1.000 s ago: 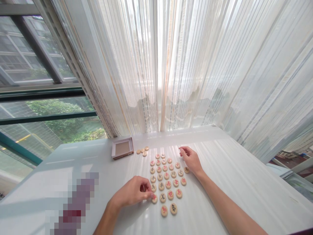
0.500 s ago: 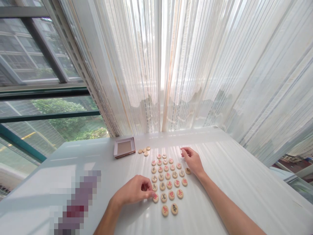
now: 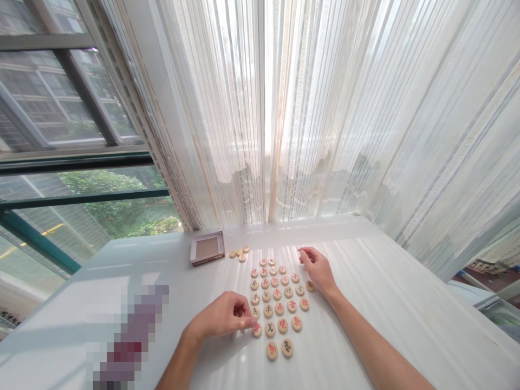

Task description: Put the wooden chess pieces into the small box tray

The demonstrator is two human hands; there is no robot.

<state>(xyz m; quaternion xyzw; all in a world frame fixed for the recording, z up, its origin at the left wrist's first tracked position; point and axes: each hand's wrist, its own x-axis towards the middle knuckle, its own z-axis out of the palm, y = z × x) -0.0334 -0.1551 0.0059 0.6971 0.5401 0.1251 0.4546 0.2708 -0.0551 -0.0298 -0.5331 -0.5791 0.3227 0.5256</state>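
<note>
Over on the left of the white table [image 3: 195,303] there's one pixelated purplish patch [image 3: 132,338] I can't make out. Then comes one shallow open box [image 3: 207,248] near the far edge. Next is the person's left hand [image 3: 222,315], fingers curled, thumb touching a red-marked disc [image 3: 257,329] at the left end of its row; whether it's truly pinched, I can't tell. Beyond it, just beside the box, sit four loose discs [image 3: 242,258], too small to read. Further right lie seven rows, counting from the far side two, four, five, six, five, four and two: twenty-eight characters-up discs, thirty-two with the loose ones. They look like wood, so I'd guess light, hard, sturdy and apt to slide; thumb and forefinger on opposite rims should do. Last, the right hand [image 3: 319,271] sits half-open, nothing visible in it, near the black-marked disc [image 3: 310,286] ending the longest row.
</note>
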